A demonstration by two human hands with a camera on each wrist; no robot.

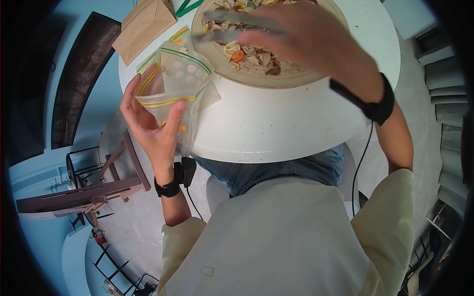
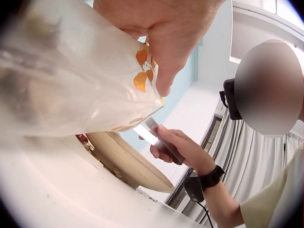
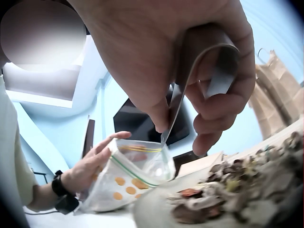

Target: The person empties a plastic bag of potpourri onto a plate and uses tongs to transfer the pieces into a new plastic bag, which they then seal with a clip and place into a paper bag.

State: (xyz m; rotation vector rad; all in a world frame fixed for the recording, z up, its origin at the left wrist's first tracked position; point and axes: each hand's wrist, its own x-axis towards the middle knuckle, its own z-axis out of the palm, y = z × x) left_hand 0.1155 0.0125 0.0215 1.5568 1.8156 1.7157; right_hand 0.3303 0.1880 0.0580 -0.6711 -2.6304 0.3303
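My left hand [image 1: 154, 132] holds up a clear zip bag [image 1: 190, 91] by its mouth, thumb at the front and fingers round the far side. Green and yellow zip strips line the gaping mouth, and orange spots are printed on the plastic. My right hand [image 1: 316, 42] grips bent metal tongs [image 3: 177, 107], blurred in the head view, over a round tray [image 1: 256, 81]. Across that tray lie dried pieces [image 3: 247, 185], brown, pale and orange. In the right wrist view the tongs' tips overlap the bag's mouth.
The tray and bag are at a round white table [image 1: 261, 126]. A brown paper bag [image 1: 145, 29] lies at the back left, with another zip bag [image 1: 180, 34] beside it. Cables hang from both wrist cameras. Small dark crumbs dot the tabletop.
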